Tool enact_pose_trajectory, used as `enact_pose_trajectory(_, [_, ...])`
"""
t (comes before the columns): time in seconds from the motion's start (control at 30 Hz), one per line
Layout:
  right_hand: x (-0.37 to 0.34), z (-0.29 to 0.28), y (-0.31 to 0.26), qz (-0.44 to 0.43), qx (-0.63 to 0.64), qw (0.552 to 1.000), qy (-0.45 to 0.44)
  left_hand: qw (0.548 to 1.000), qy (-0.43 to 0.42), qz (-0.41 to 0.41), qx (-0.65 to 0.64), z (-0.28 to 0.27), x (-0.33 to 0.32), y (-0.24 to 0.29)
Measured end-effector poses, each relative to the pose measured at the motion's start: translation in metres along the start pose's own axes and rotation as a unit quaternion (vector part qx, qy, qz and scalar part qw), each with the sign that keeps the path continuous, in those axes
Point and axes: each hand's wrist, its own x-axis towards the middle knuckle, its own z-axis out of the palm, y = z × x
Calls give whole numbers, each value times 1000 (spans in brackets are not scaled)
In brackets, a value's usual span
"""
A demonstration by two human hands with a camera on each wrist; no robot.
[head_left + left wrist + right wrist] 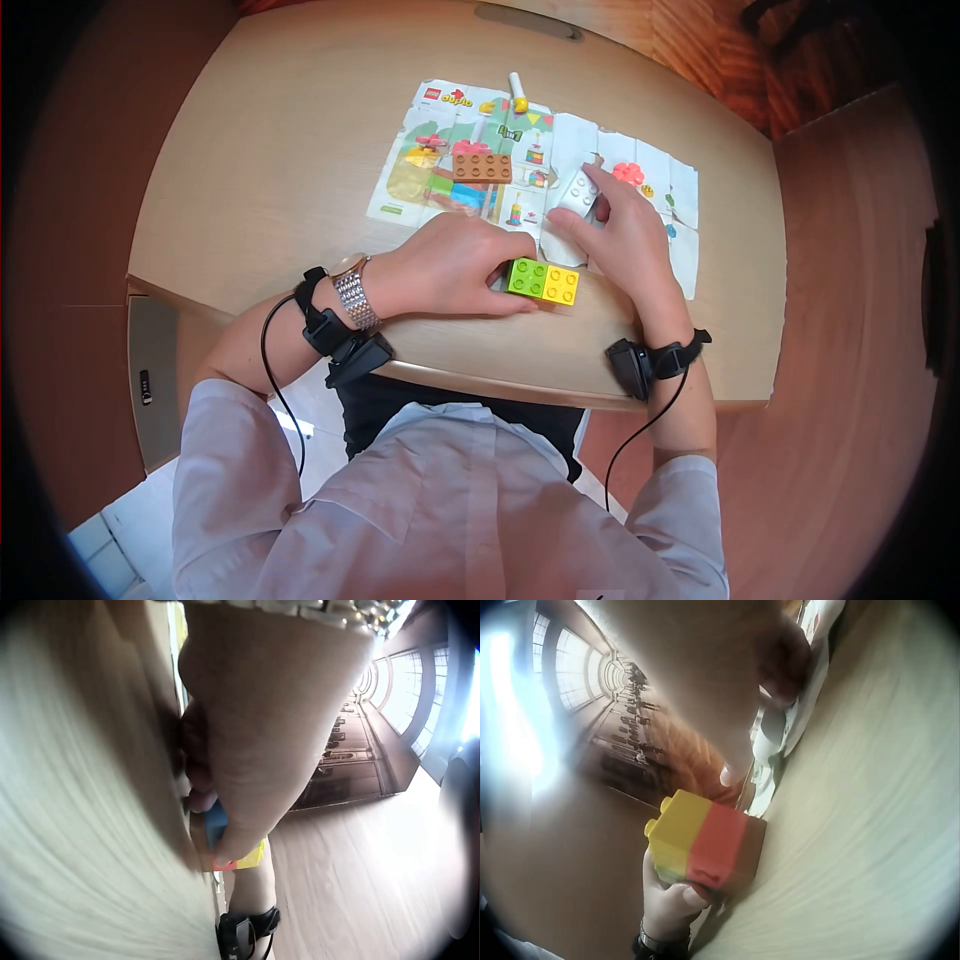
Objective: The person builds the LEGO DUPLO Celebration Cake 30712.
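Note:
My left hand (445, 268) grips a stack of bricks near the table's front edge, its top layer a green brick (527, 276) beside a yellow brick (561, 285). In the right wrist view the stack shows the yellow brick (681, 825) over a red brick (718, 844), with a brown layer (750, 851) at the table. A blue part (215, 823) shows under the left hand in the left wrist view. My right hand (625, 235) holds a white brick (579, 192) between thumb and fingers above the paper sheet, behind and right of the stack.
The creased, printed paper sheet (680, 215) lies on the wooden table (270, 150). On it are a brown brick (482, 167) and, at its back edge, a small white and yellow piece (518, 94). A dark slot (528, 22) sits at the table's far edge.

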Motion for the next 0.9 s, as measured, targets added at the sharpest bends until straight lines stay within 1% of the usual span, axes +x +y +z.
enact_pose_trajectory(0.07, [2,3,-1,6,-3,1000,8,1000,13,15,0,0,0,-1])
enact_pose_trajectory(0.13, [4,3,2,28,0,1000,-3,1000,9,13,-4,0,-1,-1])
enact_pose_trajectory(0.27, [4,3,1,34,0,999,0,1000,8,14,-7,0,0,-2])
enact_pose_trajectory(0.37, [3,3,1,49,-7,998,-23,999,16,29,-1,2,0,-4])
enact_pose_trajectory(0.43, [-2,7,3,-18,16,1000,17,999,18,31,0,1,-1,-3])
enact_pose_trajectory(0.47, [-2,7,5,-17,15,1000,16,999,21,33,2,1,-1,-3])
enact_pose_trajectory(0.5, [1,8,7,-117,-20,991,62,999,20,33,1,2,-1,-4])
enact_pose_trajectory(0.53, [2,9,8,-216,-55,969,108,999,23,37,4,3,-1,-4])
enact_pose_trajectory(0.57, [1,10,8,-216,-56,969,107,999,26,39,6,4,-1,-5])
enact_pose_trajectory(0.63, [0,14,6,-223,-55,972,54,999,20,36,4,3,-1,-5])
enact_pose_trajectory(0.67, [0,16,8,-223,-54,972,54,999,15,33,2,3,-1,-5])
enact_pose_trajectory(0.73, [1,18,13,-170,-32,985,26,1000,11,26,1,2,-1,-4])
enact_pose_trajectory(0.77, [1,19,13,-171,-32,984,26,1000,8,20,1,2,-2,-4])
enact_pose_trajectory(0.83, [1,18,13,-146,-14,989,18,1000,8,18,3,2,-3,-5])
enact_pose_trajectory(0.9, [2,18,14,-152,-20,988,16,1000,5,17,4,2,-2,-4])
